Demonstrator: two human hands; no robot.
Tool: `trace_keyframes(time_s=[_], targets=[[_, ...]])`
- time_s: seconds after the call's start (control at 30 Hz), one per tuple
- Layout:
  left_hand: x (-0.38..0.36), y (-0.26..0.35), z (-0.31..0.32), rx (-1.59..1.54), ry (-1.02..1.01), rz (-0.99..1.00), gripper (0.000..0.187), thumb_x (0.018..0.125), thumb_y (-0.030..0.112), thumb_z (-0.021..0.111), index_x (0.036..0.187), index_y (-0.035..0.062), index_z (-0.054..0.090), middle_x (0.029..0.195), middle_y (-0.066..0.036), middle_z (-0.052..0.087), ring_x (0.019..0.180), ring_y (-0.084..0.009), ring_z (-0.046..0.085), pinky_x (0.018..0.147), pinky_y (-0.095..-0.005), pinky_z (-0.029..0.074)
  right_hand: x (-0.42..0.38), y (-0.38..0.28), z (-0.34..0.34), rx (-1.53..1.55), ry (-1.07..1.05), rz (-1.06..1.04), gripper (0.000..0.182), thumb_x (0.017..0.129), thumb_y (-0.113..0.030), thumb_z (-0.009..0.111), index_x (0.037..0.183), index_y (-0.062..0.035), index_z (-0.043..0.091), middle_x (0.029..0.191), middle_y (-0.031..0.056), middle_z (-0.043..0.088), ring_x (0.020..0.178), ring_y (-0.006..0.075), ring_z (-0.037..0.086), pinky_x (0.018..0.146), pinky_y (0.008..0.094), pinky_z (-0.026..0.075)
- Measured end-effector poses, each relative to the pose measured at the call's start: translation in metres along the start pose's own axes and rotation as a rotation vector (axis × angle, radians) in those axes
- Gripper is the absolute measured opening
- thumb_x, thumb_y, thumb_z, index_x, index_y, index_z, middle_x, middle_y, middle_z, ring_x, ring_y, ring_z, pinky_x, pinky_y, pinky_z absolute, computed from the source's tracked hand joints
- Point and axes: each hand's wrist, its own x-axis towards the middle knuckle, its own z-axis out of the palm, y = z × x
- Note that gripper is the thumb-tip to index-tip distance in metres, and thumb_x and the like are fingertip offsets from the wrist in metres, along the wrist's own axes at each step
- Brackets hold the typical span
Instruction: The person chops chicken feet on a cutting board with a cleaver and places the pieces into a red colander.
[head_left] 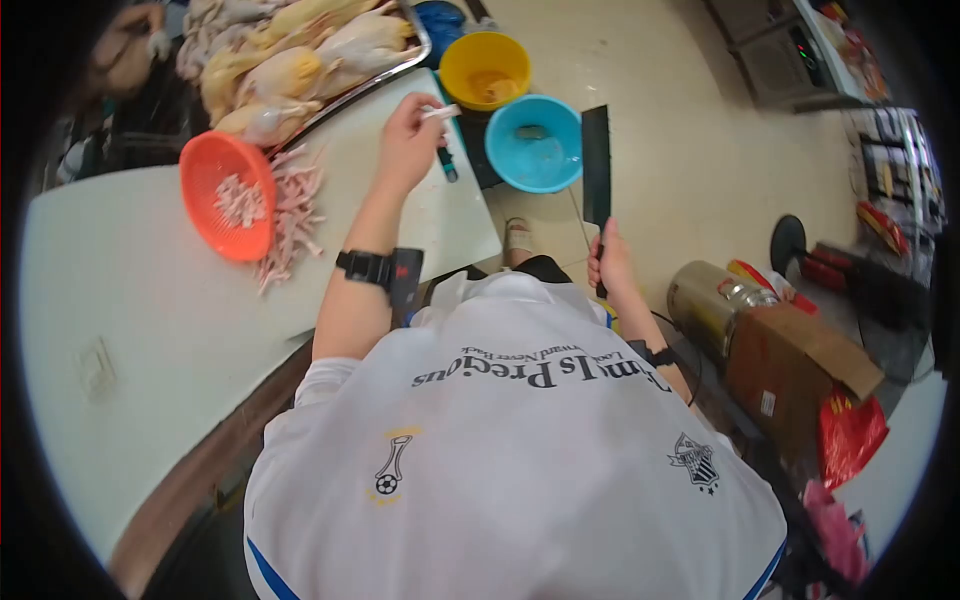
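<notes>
My left hand (408, 140) is above the white cutting board (365, 170), fingers closed on a small white piece (440, 112) that I cannot identify for sure. Just below that hand, at the board's edge, lies a dark green handle (448, 165). My right hand (614, 264) grips the handle of a cleaver (596, 165), its dark blade raised over the floor, right of a blue basin (534, 144). Thin pale chicken feet (291, 215) are piled beside an orange colander (206, 215) that holds cut pale pieces (240, 200).
Whole plucked birds (290, 75) fill a metal tray (424, 50) at the upper left. A yellow basin (485, 70) is behind the blue one. At the right stand a metal cylinder (705, 300) and a cardboard box (780, 360). A person's gloved hand (158, 45) shows at the upper left.
</notes>
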Motion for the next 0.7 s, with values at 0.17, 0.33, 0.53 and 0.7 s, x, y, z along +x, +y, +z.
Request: trace_keyframes(time_s=[0.17,0.33,0.53,0.7], targets=[[-0.079,-0.055,-0.093,0.477,0.407,0.088,0.029,0.099,0.009,0.053,0.125,0.0045,0.064,0.094,-0.011,0.066,0.080,-0.0169,0.067,0.073,-0.0290,0.053,0.005,0.000,-0.002,-0.031,-0.053,0.023,0.064,0.105,-0.063,0.035,0.074,-0.0085,0.045,0.051,0.0008,0.039,0.038,0.0135,0.038,0.037,0.0308,0.033],[-0.103,-0.109,-0.078,0.845,0.313,0.093,0.032,0.092,0.011,0.062,0.123,0.0107,0.065,0.119,-0.019,0.056,0.091,-0.0310,0.068,0.081,-0.0389,0.055,0.012,-0.008,0.009,-0.131,-0.082,0.033,0.064,0.106,-0.062,0.034,0.074,-0.0083,0.045,0.051,0.0010,0.039,0.038,0.0135,0.038,0.038,0.0306,0.034],[-0.078,-0.090,-0.054,0.934,0.134,-0.315,0.022,0.081,0.008,0.065,0.103,0.0071,0.062,0.118,-0.019,0.054,0.099,-0.0364,0.062,0.085,-0.0435,0.054,0.015,-0.018,0.024,-0.184,-0.135,-0.020,0.063,0.105,-0.064,0.035,0.076,-0.0088,0.046,0.052,0.0004,0.040,0.038,0.0130,0.038,0.038,0.0305,0.033],[-0.087,-0.073,-0.093,0.808,0.352,-0.139,0.017,0.081,0.010,0.068,0.096,0.0064,0.060,0.106,-0.020,0.056,0.099,-0.0387,0.059,0.088,-0.0480,0.049,0.021,-0.015,0.030,-0.223,-0.194,-0.022,0.064,0.106,-0.063,0.033,0.075,-0.0085,0.046,0.050,-0.0002,0.038,0.036,0.0131,0.037,0.037,0.0308,0.032]])
